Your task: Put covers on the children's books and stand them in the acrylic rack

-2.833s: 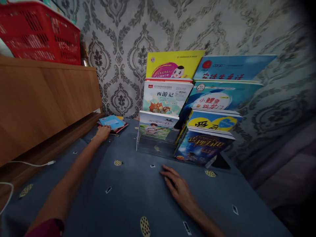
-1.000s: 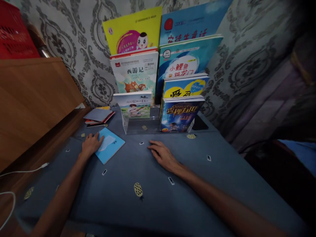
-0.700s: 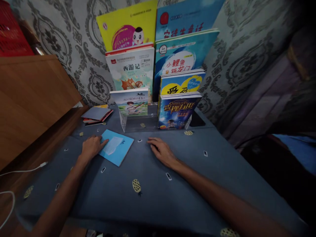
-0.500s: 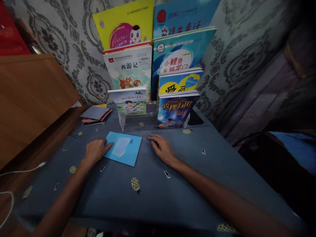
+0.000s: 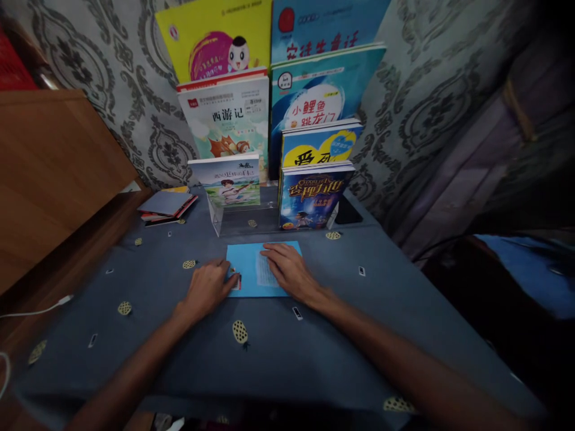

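A thin blue book (image 5: 245,256) with a pale printed patch lies flat on the cloth-covered table in front of the book stand. At its left edge, my left hand (image 5: 207,288) grips it, with the thumb over the cover and the other fingers bent. My right hand (image 5: 291,272) rests palm down across the book's right part, its fingers stretched out and hiding some of the cover. Just behind, a clear stand (image 5: 242,220) holds a small book with a guitar player on its cover (image 5: 236,184) and a dark blue book (image 5: 309,200).
Taller books, including a yellow one (image 5: 251,36) and a teal one (image 5: 354,78), stand at the back. Several books lie in a stack (image 5: 166,203) at the left. A black phone-like slab (image 5: 348,211) lies right of the stand, and a white cable (image 5: 40,308) runs at the left.
The blue book has moved right and turned straighter, with my left hand following it. My right hand, which was beside the book, now lies on it. The view has shifted slightly.
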Demonstrator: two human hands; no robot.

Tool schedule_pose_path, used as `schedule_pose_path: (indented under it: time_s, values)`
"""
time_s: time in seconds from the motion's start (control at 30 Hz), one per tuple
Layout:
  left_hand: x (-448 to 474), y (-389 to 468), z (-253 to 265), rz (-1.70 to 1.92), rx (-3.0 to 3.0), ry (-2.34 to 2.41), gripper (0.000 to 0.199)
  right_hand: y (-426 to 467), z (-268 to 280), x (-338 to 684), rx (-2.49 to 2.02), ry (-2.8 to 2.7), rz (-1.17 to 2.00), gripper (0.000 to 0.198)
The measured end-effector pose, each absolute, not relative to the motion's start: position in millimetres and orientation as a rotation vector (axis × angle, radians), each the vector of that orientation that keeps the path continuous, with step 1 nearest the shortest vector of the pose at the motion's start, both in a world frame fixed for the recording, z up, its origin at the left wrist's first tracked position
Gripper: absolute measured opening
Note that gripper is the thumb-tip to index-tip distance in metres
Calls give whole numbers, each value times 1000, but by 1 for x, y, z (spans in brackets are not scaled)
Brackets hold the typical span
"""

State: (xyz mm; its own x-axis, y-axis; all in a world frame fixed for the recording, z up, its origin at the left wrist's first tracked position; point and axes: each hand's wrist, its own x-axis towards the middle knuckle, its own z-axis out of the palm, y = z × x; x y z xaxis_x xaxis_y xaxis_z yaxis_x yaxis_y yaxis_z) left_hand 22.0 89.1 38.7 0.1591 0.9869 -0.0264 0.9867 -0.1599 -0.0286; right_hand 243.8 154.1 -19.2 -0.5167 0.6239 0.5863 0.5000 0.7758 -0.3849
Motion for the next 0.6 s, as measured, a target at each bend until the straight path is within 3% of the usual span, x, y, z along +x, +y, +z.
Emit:
schedule_pose_path:
  time_s: [0.3,0.6]
  values:
    - [23,106,26,-160,-2472,-1779,22,150,-19,241,-895,-2431,212,32]
    - [23,130,8,-206,-2413,-1743,31,148,-18,239,-976,-2492,228,34]
